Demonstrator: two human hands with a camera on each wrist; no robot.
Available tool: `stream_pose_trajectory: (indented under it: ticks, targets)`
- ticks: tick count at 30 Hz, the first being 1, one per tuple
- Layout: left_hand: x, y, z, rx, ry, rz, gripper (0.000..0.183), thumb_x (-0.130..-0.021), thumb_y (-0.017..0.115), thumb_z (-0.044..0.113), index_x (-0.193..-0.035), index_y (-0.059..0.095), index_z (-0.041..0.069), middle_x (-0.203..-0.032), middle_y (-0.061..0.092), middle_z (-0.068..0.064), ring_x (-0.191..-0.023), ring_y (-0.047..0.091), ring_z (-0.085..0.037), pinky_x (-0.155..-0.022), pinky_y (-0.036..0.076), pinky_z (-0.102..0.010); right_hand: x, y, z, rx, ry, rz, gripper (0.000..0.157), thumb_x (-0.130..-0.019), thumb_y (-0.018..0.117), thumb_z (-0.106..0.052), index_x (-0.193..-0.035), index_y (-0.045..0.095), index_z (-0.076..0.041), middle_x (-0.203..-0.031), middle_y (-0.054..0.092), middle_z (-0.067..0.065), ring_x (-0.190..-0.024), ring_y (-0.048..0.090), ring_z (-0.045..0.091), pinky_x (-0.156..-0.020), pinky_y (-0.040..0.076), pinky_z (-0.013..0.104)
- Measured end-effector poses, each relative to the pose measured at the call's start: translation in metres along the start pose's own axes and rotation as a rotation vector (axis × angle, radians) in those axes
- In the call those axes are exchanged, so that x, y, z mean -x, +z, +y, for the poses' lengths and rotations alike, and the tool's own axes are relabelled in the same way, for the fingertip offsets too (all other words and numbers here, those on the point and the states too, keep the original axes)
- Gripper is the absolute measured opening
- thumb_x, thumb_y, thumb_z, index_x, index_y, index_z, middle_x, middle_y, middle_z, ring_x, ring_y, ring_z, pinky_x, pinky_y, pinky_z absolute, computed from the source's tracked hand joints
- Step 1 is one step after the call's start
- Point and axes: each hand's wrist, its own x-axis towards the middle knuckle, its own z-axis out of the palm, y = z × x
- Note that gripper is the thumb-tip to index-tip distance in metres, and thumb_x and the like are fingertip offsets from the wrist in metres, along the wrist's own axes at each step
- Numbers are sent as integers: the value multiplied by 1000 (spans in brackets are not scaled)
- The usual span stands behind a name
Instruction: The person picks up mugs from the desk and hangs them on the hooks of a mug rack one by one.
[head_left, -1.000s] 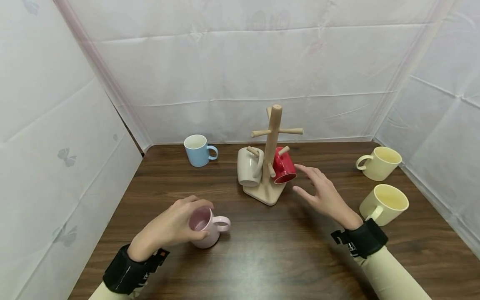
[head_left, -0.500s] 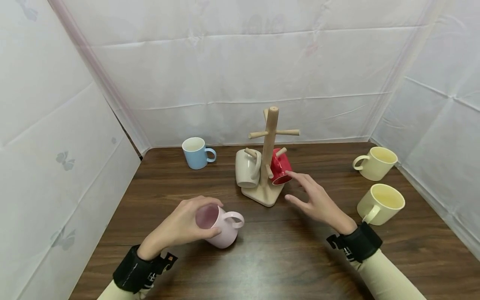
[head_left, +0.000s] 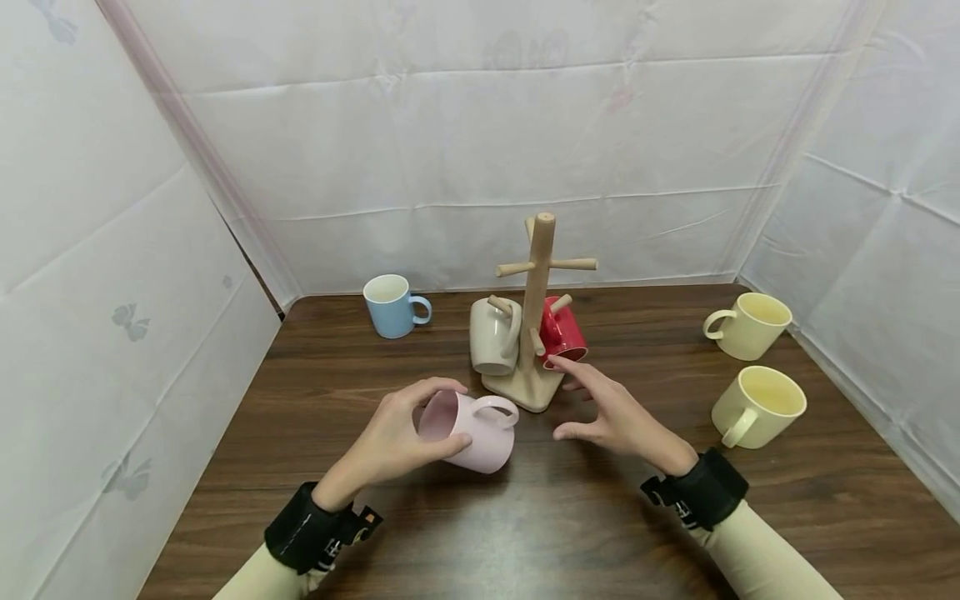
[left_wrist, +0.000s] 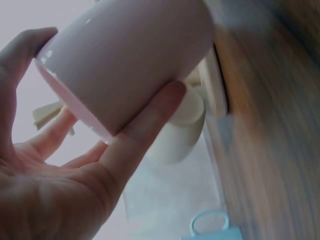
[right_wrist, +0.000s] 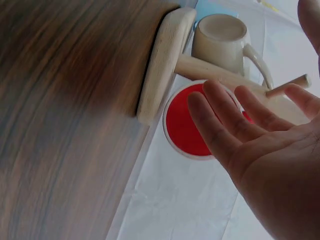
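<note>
My left hand point(head_left: 408, 429) grips a pink mug point(head_left: 487, 437) round its rim, thumb on the near side and fingers on the far side. The mug is tipped, its mouth toward my palm and its handle point(head_left: 497, 407) up and to the right. In the left wrist view the pink mug point(left_wrist: 135, 55) fills the upper middle. My right hand point(head_left: 618, 417) holds nothing, its fingers spread before the wooden mug tree point(head_left: 536, 292). A red mug point(head_left: 566, 333) and a white mug point(head_left: 491, 342) hang on the tree's lower pegs. In the right wrist view the fingers overlap the red mug point(right_wrist: 185, 122).
A blue mug point(head_left: 392, 308) stands at the back left of the dark wooden table point(head_left: 300, 367). Two yellow mugs point(head_left: 757, 329) stand at the right, one behind the other. Several upper pegs point(head_left: 573, 264) of the tree carry no mug. White sheeting point(head_left: 450, 125) encloses the back and sides.
My left hand has carried the pink mug right and toward the tree, tipping it from upright onto a slant. My right hand has shifted left and slightly nearer to me.
</note>
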Motion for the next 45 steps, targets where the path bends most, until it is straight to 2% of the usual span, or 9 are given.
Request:
stream_pose_trajectory:
  ticks: [7,11,17,22,28,32,35,38,45]
  targets:
    - [-8,4,34,140,12,74,46,-71,79,20,-112,59,21,-110,61,1,-101,55,-22,-81,49,-50,-1,9,-2,-69,1,-37,95,-67,78,-46,-144,30,-17,-140,41,0,-107,54,25,-83,49,49]
    - [-12,6,44,175,20,81,46,-71,78,16,-113,59,16,-112,61,-5,-105,54,-23,-85,47,-50,-1,12,-6,-139,12,-52,95,-66,81,-39,-144,30,-19,-140,40,-1,-107,54,28,-82,50,50]
    - [-16,14,42,235,24,83,47,-73,77,15,-116,58,9,-113,60,-5,-106,53,-18,-87,46,-49,-3,9,-28,-260,14,-75,96,-66,83,-22,-144,29,-12,-137,42,3,-106,55,20,-80,50,51]
    - [-17,20,39,297,34,84,48,-74,77,15,-117,57,11,-113,60,-5,-102,55,-20,-87,45,-52,-6,5,-45,-375,38,-99,94,-69,81,-14,-145,26,-13,-133,45,6,-106,54,19,-81,50,48]
    - [-19,26,37,352,68,94,49,-75,76,13,-119,55,14,-114,58,-5,-102,56,-24,-88,45,-53,-4,6,-43,-621,118,-117,88,-74,75,-3,-145,24,-15,-135,44,9,-115,47,28,-87,47,51]
    - [-21,29,37,399,77,92,51,-75,75,10,-121,54,12,-115,57,-8,-101,56,-26,-79,51,-49,-1,12,-33,-752,126,-114,88,-74,71,6,-145,23,-15,-136,42,14,-111,49,34,-86,47,50]
    - [-21,31,37,465,69,79,51,-75,74,6,-121,53,9,-117,55,-10,-100,56,-29,-66,55,-45,2,16,-26,-777,136,-103,88,-74,70,7,-145,24,-16,-136,42,14,-109,50,34,-86,47,48]
    - [-21,33,37,526,55,67,51,-76,73,4,-122,52,8,-119,53,-12,-99,55,-31,-60,56,-42,5,18,-22,-770,156,-90,86,-74,71,6,-144,26,-18,-135,43,13,-111,50,32,-86,47,46]
    - [-22,36,35,582,41,47,51,-77,71,2,-123,50,6,-122,51,-12,-100,54,-33,-61,55,-43,8,19,-24,-774,159,-57,80,-74,71,6,-141,31,-15,-133,44,14,-111,50,33,-84,48,46]
